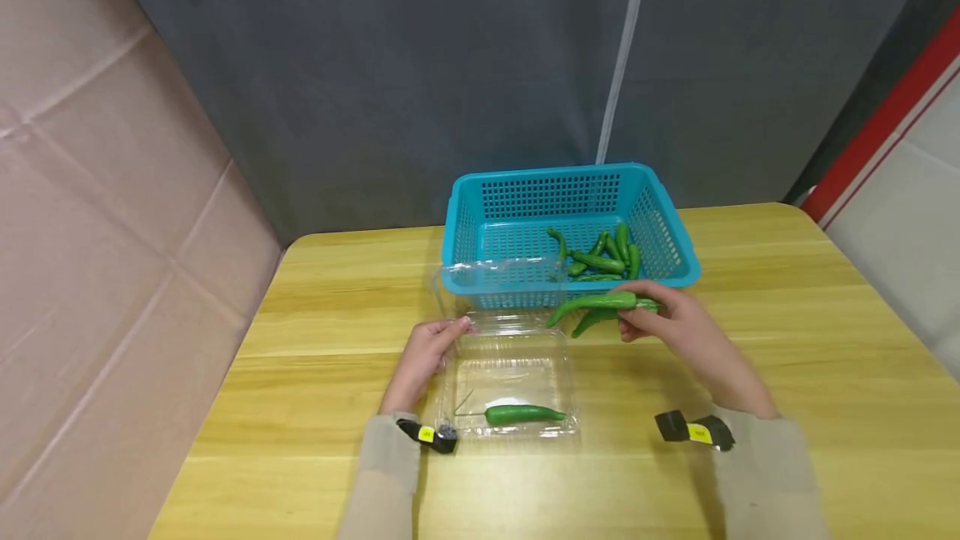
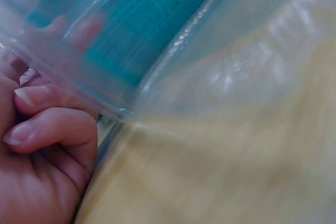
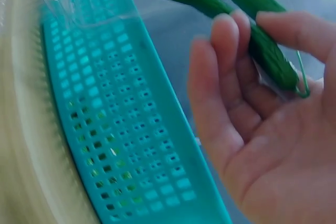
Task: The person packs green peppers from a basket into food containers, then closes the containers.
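While the left hand (image 1: 420,361) pinches the clear box (image 1: 510,373) on its left side near the hinge, the right hand (image 1: 682,327) is up just right of the box, gripping two green peppers (image 1: 600,301) between thumb and fingers. Their tips stick out of that hand toward the box's hinge. One more pepper (image 1: 525,414) lies in the box, along its near side, and the blue basket (image 1: 551,173) with a bunch of others (image 1: 598,262) sits behind the box on the worktop (image 1: 337,323)
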A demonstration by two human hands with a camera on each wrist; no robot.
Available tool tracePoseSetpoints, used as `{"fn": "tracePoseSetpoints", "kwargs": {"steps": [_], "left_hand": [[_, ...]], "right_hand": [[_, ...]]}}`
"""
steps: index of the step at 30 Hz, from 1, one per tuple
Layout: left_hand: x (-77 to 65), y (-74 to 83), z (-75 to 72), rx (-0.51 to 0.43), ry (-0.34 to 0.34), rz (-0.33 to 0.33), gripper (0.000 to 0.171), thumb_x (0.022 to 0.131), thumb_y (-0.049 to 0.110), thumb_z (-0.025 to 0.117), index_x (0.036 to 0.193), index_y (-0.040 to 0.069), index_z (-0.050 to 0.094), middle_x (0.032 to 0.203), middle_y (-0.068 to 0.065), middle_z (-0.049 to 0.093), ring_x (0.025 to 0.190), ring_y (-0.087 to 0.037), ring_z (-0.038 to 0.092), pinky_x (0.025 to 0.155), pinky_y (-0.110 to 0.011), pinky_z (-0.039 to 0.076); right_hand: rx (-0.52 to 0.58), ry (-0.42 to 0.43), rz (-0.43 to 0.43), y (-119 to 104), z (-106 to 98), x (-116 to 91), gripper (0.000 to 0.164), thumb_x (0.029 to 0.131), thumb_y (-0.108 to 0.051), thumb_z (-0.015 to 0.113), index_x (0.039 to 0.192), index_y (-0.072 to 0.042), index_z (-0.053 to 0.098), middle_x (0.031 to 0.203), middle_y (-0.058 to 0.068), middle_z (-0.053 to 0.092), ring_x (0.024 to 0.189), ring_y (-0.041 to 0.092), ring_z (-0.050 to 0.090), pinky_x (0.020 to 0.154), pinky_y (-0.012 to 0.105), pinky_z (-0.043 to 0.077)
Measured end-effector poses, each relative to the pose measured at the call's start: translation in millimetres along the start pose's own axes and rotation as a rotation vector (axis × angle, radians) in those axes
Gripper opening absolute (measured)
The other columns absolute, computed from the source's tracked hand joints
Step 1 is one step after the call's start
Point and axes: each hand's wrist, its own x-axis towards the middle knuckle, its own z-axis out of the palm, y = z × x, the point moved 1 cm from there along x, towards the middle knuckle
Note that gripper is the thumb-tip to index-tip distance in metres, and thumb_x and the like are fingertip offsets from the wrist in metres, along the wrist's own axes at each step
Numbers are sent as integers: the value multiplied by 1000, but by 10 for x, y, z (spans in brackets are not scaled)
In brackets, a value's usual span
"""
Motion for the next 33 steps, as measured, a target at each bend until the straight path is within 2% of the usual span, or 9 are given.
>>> {"fn": "tracePoseSetpoints", "kwargs": {"steps": [6,10,14,17,21,27,33], "left_hand": [[66,-98,-16,-14,17,-6,44,82,45,59,98,6,68,102,-7,64,34,-4,29,32,-20,24],[124,-203,-27,4,52,8,45,76,52,61,94,11,70,96,-5,66,34,-6,27,31,-22,23],[145,-243,-20,13,63,34,44,76,53,61,91,12,71,95,-4,66,35,-8,26,31,-23,22],[144,-243,-14,13,65,32,44,76,53,61,91,13,71,95,-3,66,35,-7,26,31,-23,22],[136,-231,-13,15,62,26,46,76,53,60,93,12,70,98,-1,66,35,-7,27,30,-22,22],[133,-222,-10,13,58,24,44,77,53,60,92,13,70,100,1,65,35,-6,27,30,-21,22],[139,-227,-8,4,59,24,44,76,54,61,92,14,70,100,1,65,35,-6,27,30,-21,22]], "right_hand": [[74,-157,-63,26,202,85,27,90,-13,54,115,-2,51,88,22,57,77,30,58,73,37,51],[85,-229,-53,38,353,135,28,91,-15,53,116,-3,51,89,23,56,77,29,59,73,35,51],[73,-275,-45,59,504,170,27,91,-14,53,114,-2,52,90,22,57,79,30,59,73,38,51],[51,-294,-34,72,611,180,26,90,-16,55,113,-4,54,90,18,60,79,34,58,71,41,51],[5,-316,-38,58,735,177,26,88,-19,57,111,-6,57,89,12,63,79,35,59,69,39,51],[-153,-302,-72,38,876,168,24,86,-26,60,108,-18,61,80,-2,63,69,21,60,61,31,51],[-297,-272,-115,53,972,176,24,85,-35,60,107,-25,62,75,-9,60,56,10,49,49,24,43]]}}
